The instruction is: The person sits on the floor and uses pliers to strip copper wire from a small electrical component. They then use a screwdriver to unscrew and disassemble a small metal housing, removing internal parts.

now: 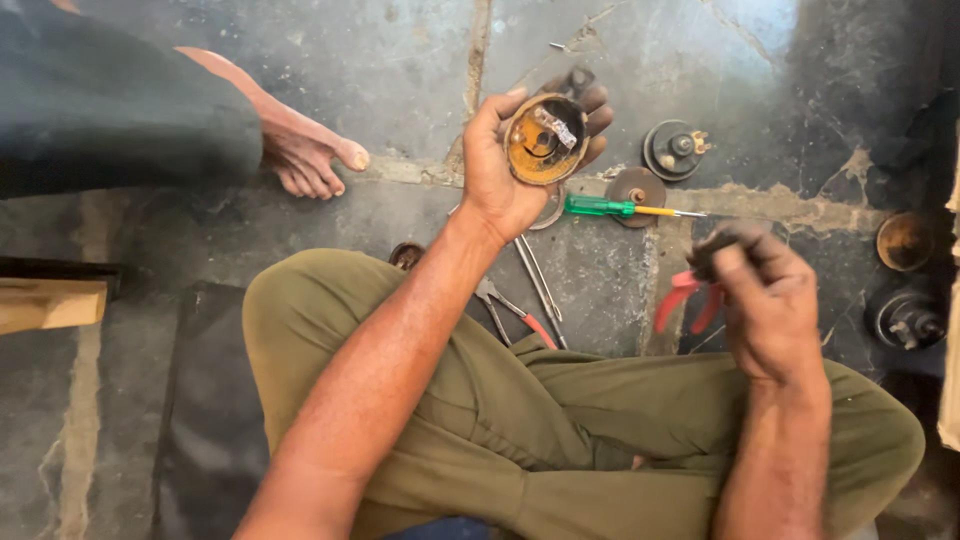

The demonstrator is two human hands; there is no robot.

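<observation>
My left hand [500,165] is raised over the stone floor and grips a round rusty metal housing [545,138], its open side facing me, with a small silvery part inside. My right hand [765,300] hovers lower at the right, fingers pinched on a small dark part [706,262] that I cannot make out. Just behind that hand lie red-handled pliers [684,300]. A green-handled screwdriver [612,208] rests on the floor between the two hands.
Another person's bare foot [305,150] and dark trouser leg are at the upper left. Round metal parts [672,150] [636,186] [905,240] [905,318] lie on the floor at right. Long-nose pliers [515,312] and tweezers [538,280] lie by my knee. A wooden board [50,303] is at left.
</observation>
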